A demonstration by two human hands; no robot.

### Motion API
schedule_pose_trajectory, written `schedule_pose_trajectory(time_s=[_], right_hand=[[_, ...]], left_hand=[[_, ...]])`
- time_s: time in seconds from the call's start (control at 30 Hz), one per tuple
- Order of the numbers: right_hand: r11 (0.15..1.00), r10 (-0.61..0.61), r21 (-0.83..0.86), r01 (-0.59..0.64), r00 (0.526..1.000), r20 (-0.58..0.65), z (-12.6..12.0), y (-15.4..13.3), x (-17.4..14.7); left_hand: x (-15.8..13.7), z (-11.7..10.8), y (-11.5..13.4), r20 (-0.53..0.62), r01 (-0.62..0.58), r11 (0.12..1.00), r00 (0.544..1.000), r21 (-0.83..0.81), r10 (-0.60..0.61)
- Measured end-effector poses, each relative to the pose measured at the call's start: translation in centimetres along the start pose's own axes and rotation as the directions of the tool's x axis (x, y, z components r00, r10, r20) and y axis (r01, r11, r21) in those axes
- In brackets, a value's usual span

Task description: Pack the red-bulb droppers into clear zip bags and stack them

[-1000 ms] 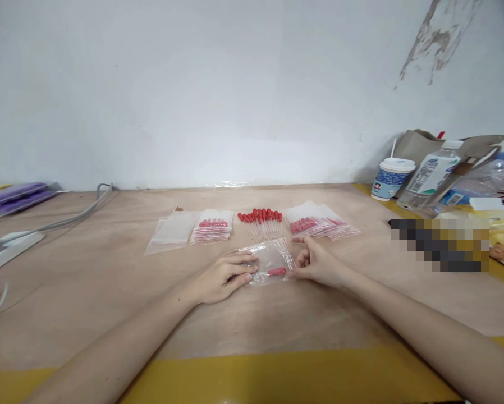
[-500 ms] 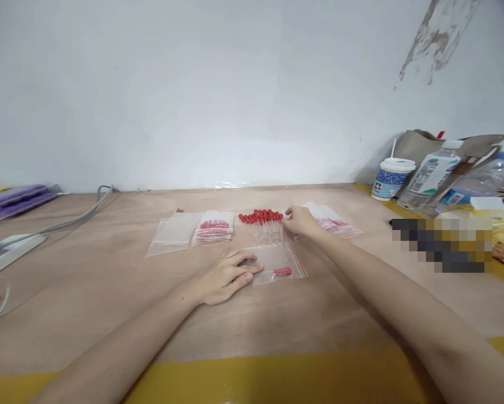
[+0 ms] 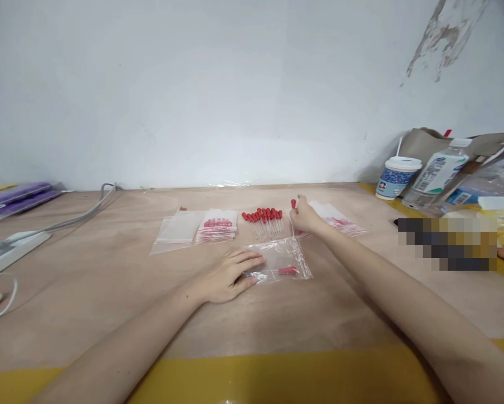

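My left hand (image 3: pixel 233 275) lies on the near side of a clear zip bag (image 3: pixel 273 255), fingers stretched out and apart. Inside that bag is a dropper with a red bulb (image 3: pixel 288 270). My right hand (image 3: pixel 305 216) pinches another dropper (image 3: pixel 293 203), its red bulb pointing up above the fingers. To the left of this hand, a row of several red-bulbed droppers (image 3: pixel 262 216) lies on the table, glass tubes toward me. A stack of zip bags (image 3: pixel 218 227) with red bulbs showing sits left of the row, beside flat clear bags (image 3: pixel 176 229).
More zip bags with red edges (image 3: pixel 340 219) lie right of my right hand. On the far right stand a paper cup (image 3: pixel 399 177) and a plastic bottle (image 3: pixel 439 171). A power strip (image 3: pixel 22 249) with a grey cable and purple packs (image 3: pixel 20 199) are at the left.
My right hand has drawn a dropper away from the right end of the row and lifted it upright. My left hand stays on the bag. The view has shifted slightly.
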State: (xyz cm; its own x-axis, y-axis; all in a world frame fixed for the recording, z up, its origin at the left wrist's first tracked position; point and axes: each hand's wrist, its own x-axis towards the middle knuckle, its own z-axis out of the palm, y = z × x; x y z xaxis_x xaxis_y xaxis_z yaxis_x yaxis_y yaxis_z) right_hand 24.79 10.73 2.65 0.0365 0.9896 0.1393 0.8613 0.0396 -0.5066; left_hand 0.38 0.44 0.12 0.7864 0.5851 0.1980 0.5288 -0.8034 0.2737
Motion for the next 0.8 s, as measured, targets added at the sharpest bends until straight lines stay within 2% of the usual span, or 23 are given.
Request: schedule_pose_trajectory(time_s=[0.1, 0.17, 0.23, 0.37, 0.57, 0.63, 0.8], right_hand=[[0.952, -0.086, 0.274, 0.138, 0.977, -0.193, -0.7, 3.1, -1.7], [0.89, -0.077, 0.41, 0.202, 0.95, -0.302, -0.6, 5.1, -2.9], [0.812, -0.046, 0.531, 0.243, 0.933, -0.357, -0.2, 6.3, -3.9], [0.671, 0.024, 0.711, 0.209, 0.953, -0.303, 0.8, 6.3, -5.3], [0.523, 0.112, 0.847, 0.098, 0.977, -0.182, 1.7, 4.6, -6.4], [0.509, 0.154, 0.859, 0.055, 0.976, -0.153, 1.5, 4.5, -6.7], [0.625, 0.138, 0.768, 0.139, 0.949, -0.285, -0.1, 5.6, -6.8]], left_hand=[[0.1, 0.1, 0.0, -0.008, -0.002, 1.0, 1.0, -0.001, 0.002], [0.1, 0.1, -0.1, -0.017, -0.004, 1.0, 1.0, -0.004, 0.004], [0.1, 0.1, -0.1, -0.023, -0.005, 1.0, 1.0, -0.009, 0.005], [0.1, 0.1, 0.0, -0.034, -0.01, 1.0, 0.999, -0.017, 0.009], [0.0, 0.2, -0.1, -0.036, -0.001, 1.0, 0.999, -0.024, 0.0], [0.0, 0.2, -0.1, -0.037, -0.002, 1.0, 0.999, -0.023, 0.001], [0.0, 0.1, 0.0, -0.029, 0.002, 1.0, 1.0, -0.02, -0.003]])
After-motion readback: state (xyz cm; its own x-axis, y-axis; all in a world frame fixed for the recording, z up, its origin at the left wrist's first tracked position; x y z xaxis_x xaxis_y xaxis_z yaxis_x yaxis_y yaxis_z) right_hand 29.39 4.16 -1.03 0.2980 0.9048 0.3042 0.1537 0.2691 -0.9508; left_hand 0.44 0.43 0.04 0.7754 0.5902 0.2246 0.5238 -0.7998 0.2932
